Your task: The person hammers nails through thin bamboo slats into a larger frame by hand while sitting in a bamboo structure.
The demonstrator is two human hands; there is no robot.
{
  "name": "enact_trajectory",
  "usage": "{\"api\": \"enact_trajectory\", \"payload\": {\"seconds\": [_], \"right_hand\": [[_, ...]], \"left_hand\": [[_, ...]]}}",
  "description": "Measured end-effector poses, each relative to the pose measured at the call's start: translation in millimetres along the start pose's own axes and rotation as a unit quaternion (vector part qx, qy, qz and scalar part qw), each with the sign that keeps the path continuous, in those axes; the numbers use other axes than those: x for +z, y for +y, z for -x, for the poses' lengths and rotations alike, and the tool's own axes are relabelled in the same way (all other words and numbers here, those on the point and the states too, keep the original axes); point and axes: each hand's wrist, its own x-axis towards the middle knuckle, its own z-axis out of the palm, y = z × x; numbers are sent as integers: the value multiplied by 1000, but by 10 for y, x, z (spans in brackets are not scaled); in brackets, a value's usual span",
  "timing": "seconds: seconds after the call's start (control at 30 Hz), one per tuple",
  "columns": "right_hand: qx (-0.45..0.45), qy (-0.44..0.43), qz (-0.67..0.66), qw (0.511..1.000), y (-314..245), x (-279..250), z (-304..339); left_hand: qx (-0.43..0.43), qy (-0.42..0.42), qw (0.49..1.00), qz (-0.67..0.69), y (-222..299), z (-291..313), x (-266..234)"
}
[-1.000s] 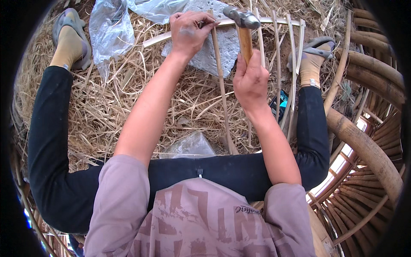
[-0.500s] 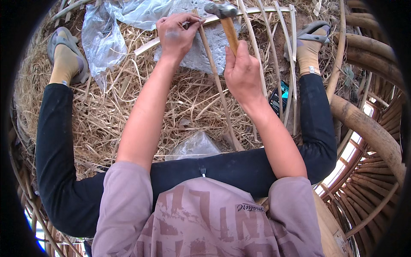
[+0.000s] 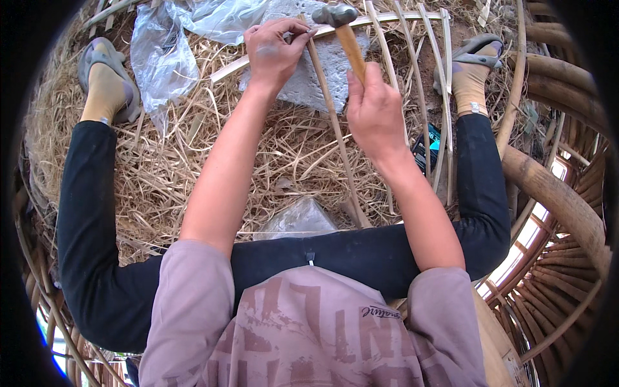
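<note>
My right hand [image 3: 377,119] is closed round the wooden handle of a hammer [image 3: 351,51]. Its metal head is above the crossing of two pale split-bamboo strips. Beside that crossing, my left hand [image 3: 276,53] is closed in a pinch, thumb and forefinger together; whatever sits between the fingertips is too small to make out. One bamboo strip [image 3: 229,68] runs crosswise beneath the left hand. A thinner bamboo stick [image 3: 332,109] comes from the crossing back toward my lap. Under the crossing lies a grey stone block [image 3: 303,90].
Several more strips [image 3: 412,58] fan out from the crosspiece on the right. A phone [image 3: 427,149] with a lit screen lies behind them. Clear plastic sheeting [image 3: 161,64] is at the left, over shavings [image 3: 193,161]. Curved bamboo poles [image 3: 558,180] stand at the far right.
The whole view has shifted slightly to the right. Against the strips, the hammer head has tilted a little; the left hand keeps its pinch at the crossing.
</note>
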Motion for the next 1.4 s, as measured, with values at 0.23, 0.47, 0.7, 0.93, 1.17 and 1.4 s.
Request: {"api": "enact_trajectory", "payload": {"seconds": [0.23,0.47,0.7,0.93,1.17,1.4], "right_hand": [[18,16,-23,999,44,-89,-101],[20,8,-26,999,83,-137,-115],[16,-16,-22,999,81,-115,-70],[-5,-34,-2,999,111,-2,-15],[-53,7,24,998,149,99,29],[-83,41,23,995,131,123,62]], "left_hand": [[6,-42,999,-30,119,-51,-51],[74,-90,959,-258,215,-72,-155],[100,-136,927,-335,121,-1,-173],[74,-159,927,-331,129,7,-180],[75,-148,936,-310,55,11,-156],[50,-171,940,-291,119,10,-212]]}}
